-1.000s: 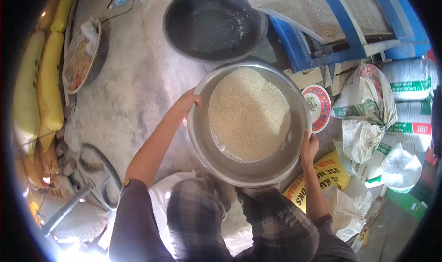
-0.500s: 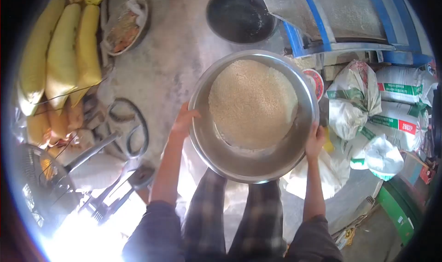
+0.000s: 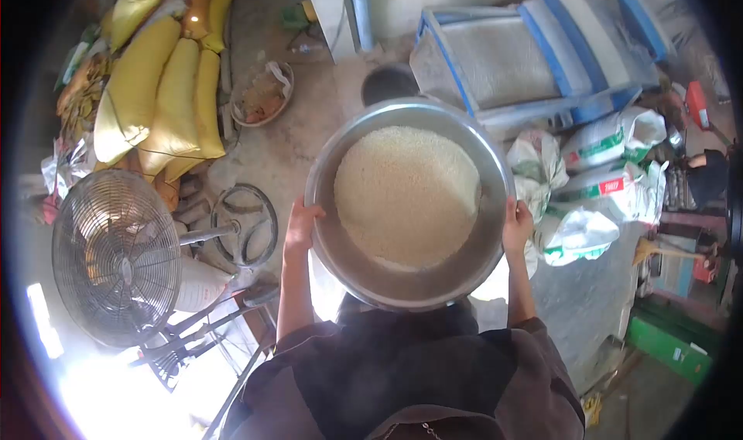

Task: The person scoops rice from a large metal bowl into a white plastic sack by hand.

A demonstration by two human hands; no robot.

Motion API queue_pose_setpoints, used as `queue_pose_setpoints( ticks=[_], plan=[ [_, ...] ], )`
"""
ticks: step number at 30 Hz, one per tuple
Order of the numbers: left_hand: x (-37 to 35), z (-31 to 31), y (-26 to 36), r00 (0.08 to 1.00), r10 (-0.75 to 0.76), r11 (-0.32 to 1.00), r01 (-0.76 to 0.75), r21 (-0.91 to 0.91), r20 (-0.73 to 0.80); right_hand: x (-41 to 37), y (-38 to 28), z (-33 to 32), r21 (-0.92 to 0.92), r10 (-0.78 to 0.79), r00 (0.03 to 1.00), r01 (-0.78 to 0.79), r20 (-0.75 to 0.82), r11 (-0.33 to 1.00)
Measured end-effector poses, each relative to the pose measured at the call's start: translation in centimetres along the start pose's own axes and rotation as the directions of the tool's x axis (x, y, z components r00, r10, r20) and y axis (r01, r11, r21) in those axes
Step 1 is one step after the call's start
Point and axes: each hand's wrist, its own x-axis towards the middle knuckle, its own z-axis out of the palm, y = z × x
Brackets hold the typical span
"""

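I'm seeing left hand (image 3: 300,225) & right hand (image 3: 517,225) gripping the steel bowl (image 3: 410,289) rim, heaped rice (image 3: 406,196) prob spilling w/ any tilt.

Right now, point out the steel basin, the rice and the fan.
steel basin (image 3: 418,287), head view, bare inner wall.
rice (image 3: 406,196), head view, middle of the heap.
fan (image 3: 121,263), head view, hub of the grille.
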Motion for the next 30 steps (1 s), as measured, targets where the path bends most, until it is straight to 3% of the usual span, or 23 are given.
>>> queue_pose_setpoints(
  ticks=[1, 3, 5, 7, 8, 11, 13, 14, 15, 17, 18, 21, 22, 23, 25, 26, 28, 30],
  plan=[
    [-1.5, 0.2, 0.5, 0.999, 0.035, 0.999, -0.036, -0.027, -0.010, 0.4, -0.7, -1.0, 0.013, -0.044, 0.999, 0.044, -0.006, 0.999],
    [-6.3, 0.6, 0.0, 0.978, 0.108, 0.962, -0.058, -0.266, 0.177, 0.0, -5.6, -3.5, 0.122, -0.083, 0.996, 0.079, 0.033, 0.989],
    [-10.6, 1.5, -2.1, 0.995, 0.090, 0.941, -0.068, -0.331, 0.051, 1.0, -3.0, -4.8, 0.151, -0.115, 0.988, 0.098, 0.104, 0.984],
    [-13.3, 2.0, -6.3, 0.998, 0.060, 0.922, -0.069, -0.380, -0.036, 1.6, -5.0, -6.7, -0.121, -0.170, 0.970, 0.193, 0.176, 0.974],
    [-15.5, 2.4, -7.3, 0.997, 0.035, 0.893, -0.060, -0.445, -0.064, 2.3, -2.9, -6.2, -0.171, -0.205, 0.959, 0.239, 0.195, 0.956],
    [-22.0, 2.0, -11.6, 0.949, -0.073, 0.908, -0.064, -0.415, -0.306, 0.7, -3.6, -5.8, -0.110, -0.216, 0.905, 0.273, 0.366, 0.956],
    [-26.5, 1.1, -13.5, 0.957, 0.017, 0.795, -0.188, -0.577, -0.288, -0.7, -4.9, -5.6, 0.003, -0.253, 0.823, 0.292, 0.509, 0.956],
    [-27.9, 0.9, -13.8, 0.957, 0.002, 0.790, -0.179, -0.587, -0.289, -0.8, -4.5, -4.5, 0.081, -0.352, 0.793, 0.362, 0.497, 0.929],
    [-29.7, 0.8, -14.8, 0.958, -0.026, 0.785, -0.158, -0.599, -0.287, -0.5, -4.3, -3.4, 0.083, -0.354, 0.767, 0.369, 0.535, 0.926],
    [-31.8, 1.8, -17.2, 0.908, -0.123, 0.781, -0.161, -0.604, -0.401, -0.1, -5.3, -0.7, 0.046, -0.515, 0.651, 0.595, 0.557, 0.802],
    [-32.1, 1.6, -17.9, 0.854, -0.172, 0.785, -0.182, -0.592, -0.490, -1.4, -7.3, -0.6, 0.036, -0.419, 0.659, 0.512, 0.625, 0.858],
    [-38.2, 0.2, -20.9, 0.807, -0.123, 0.760, -0.298, -0.578, -0.578, -6.6, -8.7, -0.6, 0.088, -0.466, 0.563, 0.570, 0.682, 0.817],
    [-41.3, -0.1, -21.1, 0.829, -0.141, 0.601, -0.363, -0.712, -0.542, -8.8, -8.5, -1.0, 0.078, -0.447, 0.529, 0.580, 0.721, 0.811],
    [-43.8, -1.3, -21.8, 0.864, -0.083, 0.595, -0.357, -0.720, -0.497, -10.7, -8.0, -1.4, 0.099, -0.457, 0.478, 0.602, 0.750, 0.792],
    [-46.7, -2.4, -23.0, 0.771, -0.074, 0.624, -0.459, -0.632, -0.632, -14.4, -7.5, -0.4, 0.186, -0.466, 0.470, 0.526, 0.750, 0.830],
    [-46.9, -2.8, -25.5, 0.749, -0.079, 0.662, -0.454, -0.596, -0.658, -15.5, -6.1, 1.5, 0.298, -0.600, 0.485, 0.563, 0.636, 0.771],
    [-48.6, -2.6, -29.9, 0.753, -0.162, 0.718, -0.354, -0.600, -0.638, -17.3, -5.6, 2.8, 0.274, -0.595, 0.440, 0.598, 0.673, 0.753],
    [-51.2, -3.0, -35.3, 0.704, -0.143, 0.597, -0.499, -0.628, -0.696, -21.9, -6.3, 2.9, 0.233, -0.576, 0.381, 0.651, 0.723, 0.723]
  ],
)
